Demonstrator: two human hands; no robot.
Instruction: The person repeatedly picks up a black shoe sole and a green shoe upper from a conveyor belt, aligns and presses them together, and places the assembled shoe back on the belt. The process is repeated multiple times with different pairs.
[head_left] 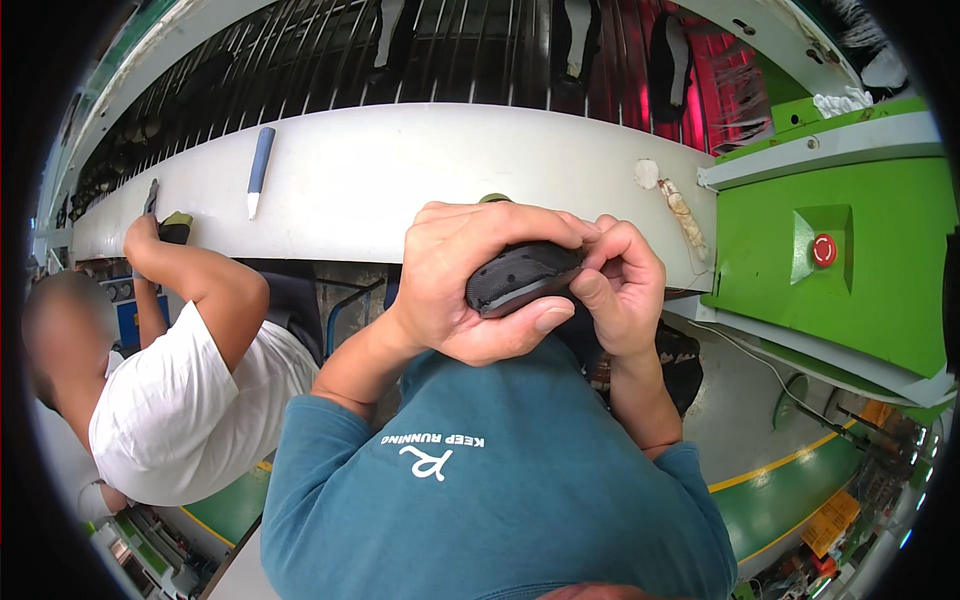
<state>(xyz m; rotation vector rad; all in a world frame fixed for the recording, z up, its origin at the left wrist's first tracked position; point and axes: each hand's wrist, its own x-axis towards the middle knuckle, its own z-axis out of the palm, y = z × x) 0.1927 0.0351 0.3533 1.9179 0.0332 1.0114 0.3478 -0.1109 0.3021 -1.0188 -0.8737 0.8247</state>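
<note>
A black shoe upper [520, 275] with a ribbed, dark-spotted surface is held up in front of my chest, over the near edge of the white bench. My left hand [440, 280] wraps round it, with the thumb along the near side and the fingers over the top. At its right end my right hand [622, 290] pinches the edge between thumb and fingers. A bit of olive green [495, 198] shows just beyond my left hand. My palms and fingers hide much of the upper.
On the white bench [350, 180] lie a blue-handled, white-tipped tool [260, 172] and a tape-wrapped stick [684, 220]. Beyond it, a rod conveyor [470, 50] carries black shoe pieces. A green machine [760, 240] with a red button stands right. A co-worker [190, 400] sits left.
</note>
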